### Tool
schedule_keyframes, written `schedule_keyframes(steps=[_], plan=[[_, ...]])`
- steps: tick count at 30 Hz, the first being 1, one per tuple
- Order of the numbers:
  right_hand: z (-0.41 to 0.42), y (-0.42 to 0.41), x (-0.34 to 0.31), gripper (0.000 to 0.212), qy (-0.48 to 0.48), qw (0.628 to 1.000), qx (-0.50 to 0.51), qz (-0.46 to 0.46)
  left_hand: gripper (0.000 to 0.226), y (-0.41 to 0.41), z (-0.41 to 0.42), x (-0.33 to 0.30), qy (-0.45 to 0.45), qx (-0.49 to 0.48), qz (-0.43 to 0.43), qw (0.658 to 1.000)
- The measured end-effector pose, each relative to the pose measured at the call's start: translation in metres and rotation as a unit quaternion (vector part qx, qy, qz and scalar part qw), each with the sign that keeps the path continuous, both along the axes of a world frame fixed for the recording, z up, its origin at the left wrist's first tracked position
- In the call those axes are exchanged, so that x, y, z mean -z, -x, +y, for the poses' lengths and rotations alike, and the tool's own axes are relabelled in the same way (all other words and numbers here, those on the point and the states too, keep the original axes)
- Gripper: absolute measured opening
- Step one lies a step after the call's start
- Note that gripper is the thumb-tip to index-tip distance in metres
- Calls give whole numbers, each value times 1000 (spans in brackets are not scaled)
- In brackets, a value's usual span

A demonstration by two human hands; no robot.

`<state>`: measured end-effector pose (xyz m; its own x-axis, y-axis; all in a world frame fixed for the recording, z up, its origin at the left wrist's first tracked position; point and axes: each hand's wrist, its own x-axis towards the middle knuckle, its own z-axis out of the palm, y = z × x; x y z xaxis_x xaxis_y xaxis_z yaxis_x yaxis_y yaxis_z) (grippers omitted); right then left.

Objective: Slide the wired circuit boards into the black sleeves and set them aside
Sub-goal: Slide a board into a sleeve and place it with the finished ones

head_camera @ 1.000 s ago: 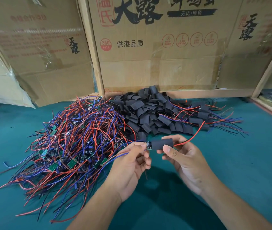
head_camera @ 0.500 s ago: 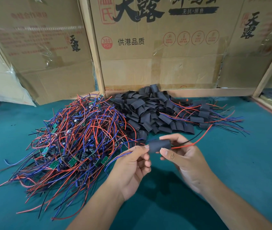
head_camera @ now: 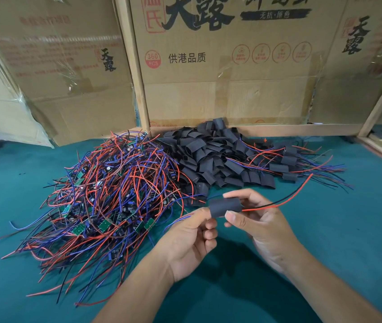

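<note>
**Board seated in sleeve, set-aside pending**

Both hands meet above the near middle of the green desk (head_camera: 360,229). Right hand (head_camera: 262,220): thumb and forefinger pinch a black sleeve (head_camera: 226,207), thumb below, forefinger over the top. Left hand (head_camera: 192,238): forefinger tip presses the sleeve's left end, other fingers curled in; blue wires (head_camera: 180,219) run out under its thumb, apparently pinched there, though the grip is partly hidden.

No board shows at either sleeve mouth. A red lead (head_camera: 285,201) and a black lead (head_camera: 276,202) exit the right end and trail toward the right edge. Judgement: the board sits fully inside, so the insertion step is at or near its finish.

Surroundings:
- Heap of unsleeved wired boards (head_camera: 106,194), left of centre, red and blue wires tangled, green boards peeking out.
- Heap of empty sleeves (head_camera: 208,157), toward the far edge at centre, against cardboard boxes (head_camera: 220,89).
- Finished sleeved units (head_camera: 288,164), just right of the empty sleeves, leads fanned toward the right edge.

Next move, as I read it: left hand lets go of the blue wires, right hand carries the unit to the finished group at far right and lays it with leads aligned. Risk: a dragging lead could snag the tangled heap or pull the board back out.
</note>
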<state>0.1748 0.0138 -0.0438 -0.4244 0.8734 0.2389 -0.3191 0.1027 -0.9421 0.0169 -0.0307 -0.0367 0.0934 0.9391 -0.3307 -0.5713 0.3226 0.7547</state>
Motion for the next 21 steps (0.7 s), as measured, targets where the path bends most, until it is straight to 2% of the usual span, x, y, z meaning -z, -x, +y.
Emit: schedule_keyframes(steps=[4, 9, 12, 16, 19, 21], plan=[[3, -1, 1, 30, 5, 1000, 4, 15, 13, 2, -1, 0, -7, 9, -17, 1000], [9, -6, -1, 28, 80, 994, 14, 74, 21, 2, 0, -2, -45, 28, -10, 999], [8, -5, 0, 23, 98, 993, -2, 58, 23, -3, 0, 2, -47, -6, 24, 999], [7, 0, 2, 30, 144, 988, 34, 40, 18, -7, 1, 8, -57, -29, 49, 997], [6, 0, 5, 44, 198, 979, 49, 24, 18, -8, 1, 10, -62, -30, 59, 996], [5, 0, 4, 44, 207, 976, 59, 10, 19, -8, 1, 11, -62, -30, 72, 995]])
